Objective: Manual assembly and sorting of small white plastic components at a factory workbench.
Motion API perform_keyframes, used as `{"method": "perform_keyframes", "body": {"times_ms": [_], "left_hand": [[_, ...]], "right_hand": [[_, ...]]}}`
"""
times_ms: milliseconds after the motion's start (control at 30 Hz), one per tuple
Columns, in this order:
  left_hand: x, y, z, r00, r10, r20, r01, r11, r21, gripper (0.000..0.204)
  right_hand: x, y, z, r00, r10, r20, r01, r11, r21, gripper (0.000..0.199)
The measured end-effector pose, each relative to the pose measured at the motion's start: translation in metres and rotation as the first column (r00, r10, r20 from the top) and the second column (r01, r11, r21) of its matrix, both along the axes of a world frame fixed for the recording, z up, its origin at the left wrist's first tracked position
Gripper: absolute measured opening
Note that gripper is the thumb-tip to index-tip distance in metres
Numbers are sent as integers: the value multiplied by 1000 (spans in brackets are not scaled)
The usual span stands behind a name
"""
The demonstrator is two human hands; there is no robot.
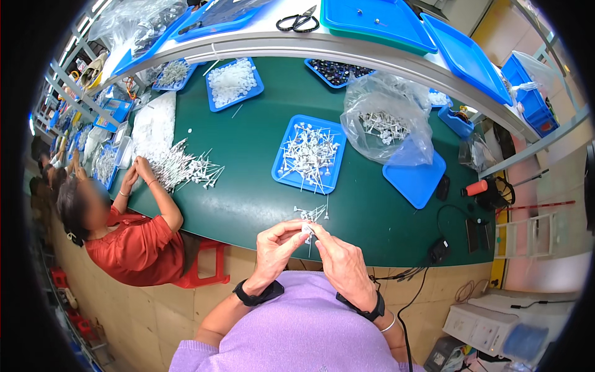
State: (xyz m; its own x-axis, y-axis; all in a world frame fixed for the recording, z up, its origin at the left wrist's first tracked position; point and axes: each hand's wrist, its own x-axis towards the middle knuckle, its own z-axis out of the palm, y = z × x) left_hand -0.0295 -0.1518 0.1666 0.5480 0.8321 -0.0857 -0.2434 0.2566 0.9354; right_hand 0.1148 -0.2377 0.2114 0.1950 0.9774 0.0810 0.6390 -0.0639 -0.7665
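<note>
A small white piece (307, 230) sits at the near edge of the bench (248, 155), pinched between both hands just in front of the person's body. The left hand (273, 253) is closed to a narrow pinch on it, thumb against fingers; the right hand (342, 261) meets it from the other side, its fingertips also drawn in on the piece. Two hands on so small a thing probably keep it steady, and held this close it is likely easier to see.

Just beyond the fingers lies a little heap of thin stems (317, 213), presumably kept there for a short reach. Farther on, a blue tray (338, 132) holds many more stems, its walls apparently stopping them rolling off. To its right, a clear bag (354, 110) of white pieces overlaps a blue lid-like tray (421, 180). Far left stands a tray of white discs (232, 82). At left, a co-worker (133, 245) handles things beside a larger pile (186, 167).
</note>
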Motion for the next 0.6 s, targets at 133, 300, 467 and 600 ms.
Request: {"method": "perform_keyframes", "body": {"times_ms": [133, 300, 467, 600], "left_hand": [[2, -3, -3, 999, 32, -11, -32, 999, 26, 24], [3, -6, -3, 998, 65, -1, -65, 997, 52, 25], [4, -7, -5, 998, 62, -1, -62, 996, 59, 25], [5, -7, -5, 998, 68, -6, -67, 994, 82, 25]], "right_hand": [[1, -2, 1, 1000, -8, 13, 8, 1000, 12, 38], [1, -4, 3, 999, -34, 4, 34, 999, 10, 35], [2, -5, 1, 1000, -24, -3, 24, 999, 25, 35], [2, -4, 1, 1000, -22, 12, 22, 1000, 22, 36]]}}
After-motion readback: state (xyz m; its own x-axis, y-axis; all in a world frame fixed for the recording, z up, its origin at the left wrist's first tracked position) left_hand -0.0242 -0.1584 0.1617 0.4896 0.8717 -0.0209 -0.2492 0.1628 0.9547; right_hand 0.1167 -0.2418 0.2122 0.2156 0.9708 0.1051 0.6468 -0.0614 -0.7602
